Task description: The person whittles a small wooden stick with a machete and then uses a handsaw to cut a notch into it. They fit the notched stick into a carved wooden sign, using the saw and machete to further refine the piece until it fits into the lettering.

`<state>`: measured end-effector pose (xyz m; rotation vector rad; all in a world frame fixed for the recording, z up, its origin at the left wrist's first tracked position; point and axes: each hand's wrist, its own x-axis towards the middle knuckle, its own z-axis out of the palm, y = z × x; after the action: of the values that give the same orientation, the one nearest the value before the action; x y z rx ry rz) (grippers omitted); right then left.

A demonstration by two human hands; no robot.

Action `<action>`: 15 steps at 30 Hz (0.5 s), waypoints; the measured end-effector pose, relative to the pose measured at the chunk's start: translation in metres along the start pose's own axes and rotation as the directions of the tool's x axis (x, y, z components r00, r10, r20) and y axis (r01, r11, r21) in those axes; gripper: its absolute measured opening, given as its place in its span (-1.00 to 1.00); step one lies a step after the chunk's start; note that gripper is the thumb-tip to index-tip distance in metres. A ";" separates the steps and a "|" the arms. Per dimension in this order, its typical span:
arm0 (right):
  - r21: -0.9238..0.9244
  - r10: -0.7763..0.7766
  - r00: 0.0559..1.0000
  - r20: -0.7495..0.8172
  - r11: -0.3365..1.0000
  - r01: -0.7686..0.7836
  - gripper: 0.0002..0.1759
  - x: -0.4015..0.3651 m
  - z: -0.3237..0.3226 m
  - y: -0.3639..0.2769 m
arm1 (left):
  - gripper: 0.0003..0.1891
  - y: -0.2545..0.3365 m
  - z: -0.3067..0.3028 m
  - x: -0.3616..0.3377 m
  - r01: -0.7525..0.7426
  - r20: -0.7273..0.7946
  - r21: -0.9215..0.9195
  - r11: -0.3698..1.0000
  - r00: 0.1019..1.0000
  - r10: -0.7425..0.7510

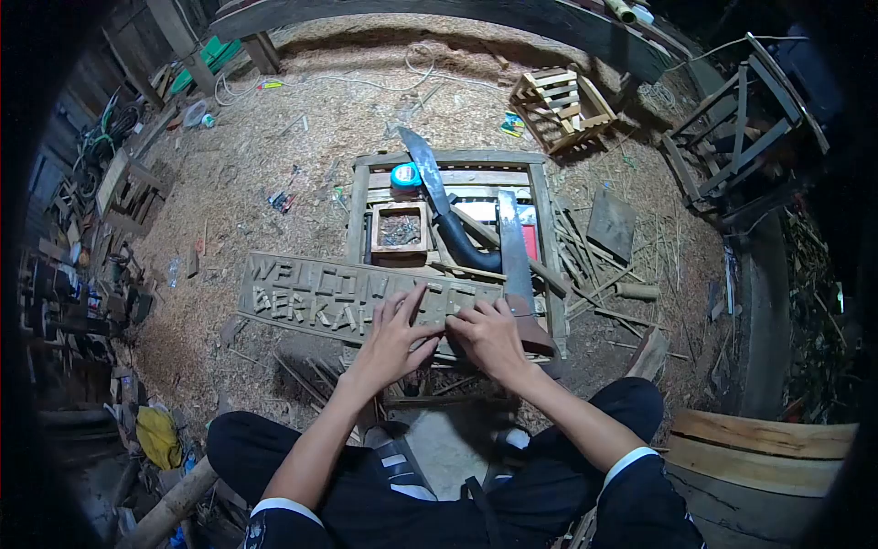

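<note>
A grey wooden board [245,291] with raised wooden letters lies aslant across a low slatted table [358,215]. My left hand [393,340] rests on its lower middle, fingers spread over the letters. Just right of it, my right hand [487,337] has its fingers bent down at the board; whatever is under the fingertips is too small to make out. Beyond the hands lie a machete [425,174] with a black handle, a hand saw [514,247], a turquoise tape measure [405,176] and a small wooden box [400,228] of small metal pieces.
A slatted wooden crate [562,108] stands at the upper right on shavings. Sticks and a flat wood piece [611,226] lie right of the table. A wooden frame stand [739,128] is at the far right, thick planks [759,457] at the lower right, a yellow cloth [159,437] at the lower left.
</note>
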<state>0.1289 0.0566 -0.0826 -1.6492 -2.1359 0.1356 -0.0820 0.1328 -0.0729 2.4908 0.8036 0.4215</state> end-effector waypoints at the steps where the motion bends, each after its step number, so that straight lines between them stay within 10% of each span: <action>1: -0.002 0.008 1.000 -0.003 1.000 -0.008 -0.81 -0.002 -0.002 -0.005 | -0.73 0.000 0.000 0.000 -0.007 0.005 -0.001 1.000 1.000 0.007; 8: 0.038 0.308 0.946 -0.103 0.951 -0.306 -0.74 -0.012 -0.001 -0.034 | -0.74 -0.005 -0.002 0.005 0.111 -0.087 -0.155 0.982 0.988 -0.126; 15: 0.024 0.251 0.959 -0.134 0.968 -0.250 -0.78 -0.009 0.016 -0.024 | -0.69 -0.006 0.001 0.005 0.083 -0.106 -0.130 0.988 0.990 -0.097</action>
<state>0.1030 0.0446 -0.0910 -1.8642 -1.8196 0.1026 -0.0806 0.1395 -0.0764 2.3221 0.9023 0.5658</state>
